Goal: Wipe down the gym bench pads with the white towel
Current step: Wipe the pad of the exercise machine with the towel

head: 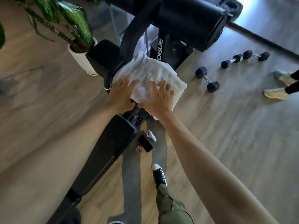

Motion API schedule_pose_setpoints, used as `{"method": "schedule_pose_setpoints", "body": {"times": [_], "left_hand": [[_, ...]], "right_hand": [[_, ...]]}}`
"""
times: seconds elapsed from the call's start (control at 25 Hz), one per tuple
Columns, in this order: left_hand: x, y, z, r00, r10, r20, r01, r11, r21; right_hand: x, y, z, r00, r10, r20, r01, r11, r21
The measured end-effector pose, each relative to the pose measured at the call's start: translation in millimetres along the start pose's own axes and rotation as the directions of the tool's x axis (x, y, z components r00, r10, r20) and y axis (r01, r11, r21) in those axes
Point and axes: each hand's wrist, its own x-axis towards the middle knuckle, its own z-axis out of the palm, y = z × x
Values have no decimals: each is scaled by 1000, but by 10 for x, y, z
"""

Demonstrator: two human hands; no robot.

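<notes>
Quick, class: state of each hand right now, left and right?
Left hand: open, flat on the towel, gripping nothing.
Right hand: open, fingers spread, pressing the towel down.

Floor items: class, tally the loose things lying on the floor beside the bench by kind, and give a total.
Dumbbells: 3
Phone: 1
White controller: 1
Small clear round object: 1
Total: 6
</notes>
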Motion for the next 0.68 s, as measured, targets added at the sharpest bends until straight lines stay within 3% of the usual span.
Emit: {"method": "schedule_pose_setpoints", "body": {"times": [0.16,0.4,0.52,0.68], "left_hand": [[178,-66,41,988,83,129,-99,988,119],[454,-80,179,971,-34,238,-21,974,226],[530,-20,220,977,-93,193,67,988,136],[439,-29,77,994,-56,95,51,997,51]], "right_hand": [[102,-68,190,994,18,106,-2,989,-147],[200,-49,403,997,50,50,-40,982,-187],[219,-25,374,999,38,6,-36,985,-169],[164,-83,253,999,3,-44,-5,998,-61]]}}
